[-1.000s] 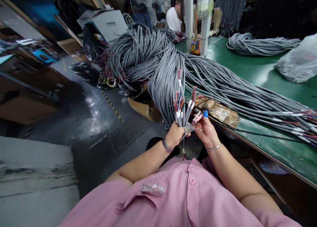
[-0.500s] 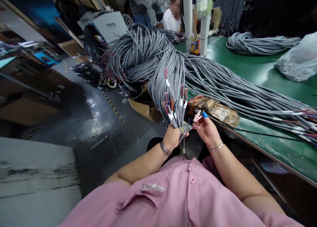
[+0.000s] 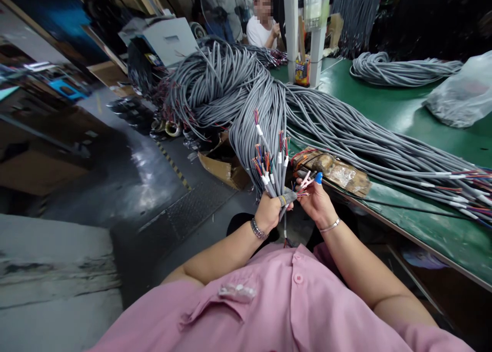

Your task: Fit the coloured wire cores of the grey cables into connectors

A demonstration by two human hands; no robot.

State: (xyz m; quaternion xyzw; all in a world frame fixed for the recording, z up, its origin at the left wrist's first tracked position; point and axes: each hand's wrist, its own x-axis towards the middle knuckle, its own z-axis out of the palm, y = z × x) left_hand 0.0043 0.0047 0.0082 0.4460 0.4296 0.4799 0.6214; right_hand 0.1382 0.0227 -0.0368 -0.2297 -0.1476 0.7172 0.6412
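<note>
My left hand (image 3: 269,211) is closed round a bunch of grey cable ends (image 3: 271,167) that stand upright, their stripped coloured wires fanning out at the top. My right hand (image 3: 315,201), with a blue cap on one fingertip, pinches the thin pink and red wires of one cable (image 3: 305,182) right beside the bunch. Both hands are held above my lap, just off the near edge of the green bench (image 3: 407,116).
A big heap of grey cables (image 3: 346,131) spills from the bench over its left edge toward the floor. A cardboard pad (image 3: 338,172) lies by my right hand. Another cable coil (image 3: 400,70) and a plastic bag (image 3: 461,93) sit farther back. Another person (image 3: 263,26) sits behind.
The bunch in my left hand has tilted a little to the left and dropped slightly. My right hand has shifted a bit left with it, still pinching the wires.
</note>
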